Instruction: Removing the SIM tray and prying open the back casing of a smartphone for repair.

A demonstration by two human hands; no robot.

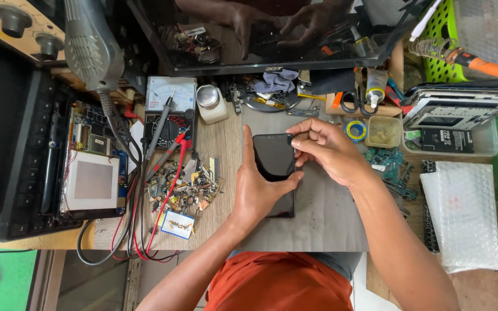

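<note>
Phone [274, 167] lies flat on the grey mat [324, 213] on the worktop, just right of the pile of small parts [183, 187]. Left hand [257, 193] grips its side; right hand [324, 148] pinches its top corner. It looks thin, smooth and slippery (glass breaks easily), so holding the edges seems safest.

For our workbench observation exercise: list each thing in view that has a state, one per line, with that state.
Smartphone: screen dark, lying on the grey mat.
Left hand: gripping the smartphone's side.
Right hand: fingers pinching its top corner.
White jar: lid on.
Monitor: dark.
</note>
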